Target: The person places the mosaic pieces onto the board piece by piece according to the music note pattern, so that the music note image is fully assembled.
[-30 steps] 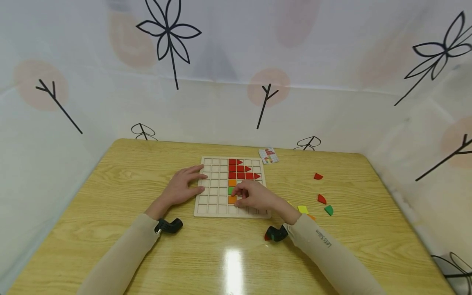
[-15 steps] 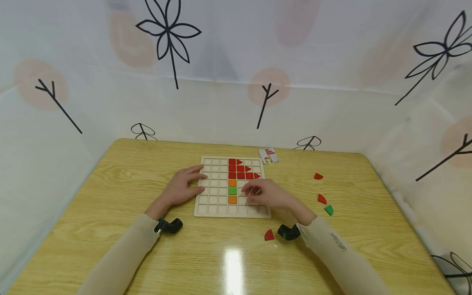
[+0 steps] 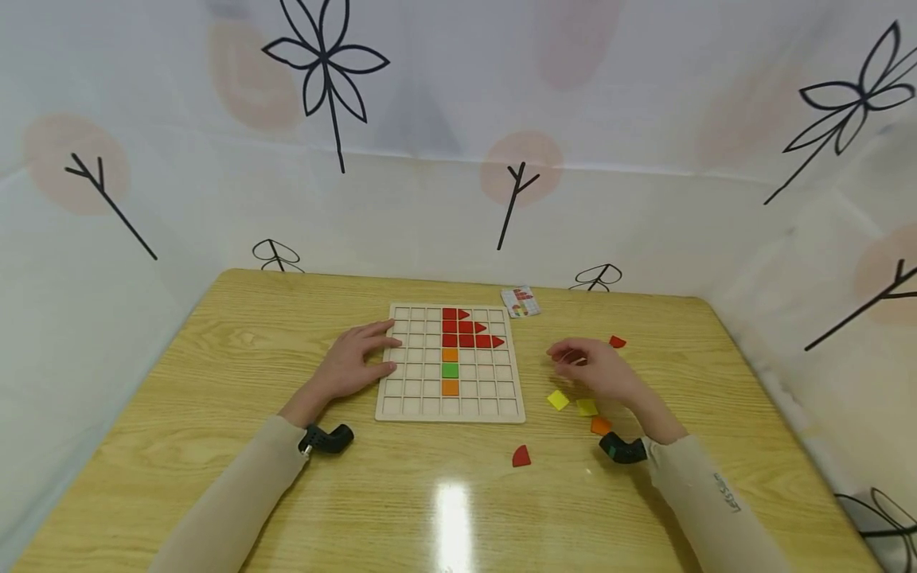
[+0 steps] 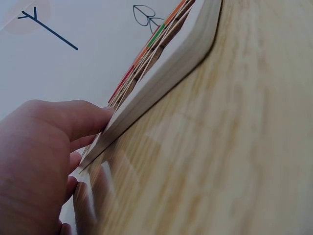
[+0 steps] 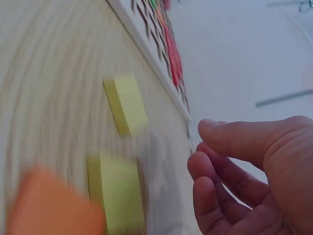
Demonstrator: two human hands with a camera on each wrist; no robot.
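A wooden grid board (image 3: 415,378) lies on the table, with rows of red pieces (image 3: 469,341) ending in points. Below these in one column sit an orange square (image 3: 450,355), a green square (image 3: 450,371) and a second orange square (image 3: 450,387). My left hand (image 3: 351,362) rests its fingers on the board's left edge; in the left wrist view a finger touches the rim. Right of the board my right hand (image 3: 598,370) hovers with loosely bent fingers and nothing between them. Two yellow squares (image 5: 129,103) lie beside it in the right wrist view.
An orange piece (image 3: 600,426) lies near the right wrist. One red quarter-circle (image 3: 521,456) is in front of the board, another (image 3: 617,341) partly behind the right hand. A small patterned card (image 3: 520,302) lies past the board's far right corner. Patterned cloth (image 3: 430,215) stands behind the table.
My right hand has let go at the lower orange square and moved right, off the board, to above the table near the yellow squares. The left hand stays where it was.
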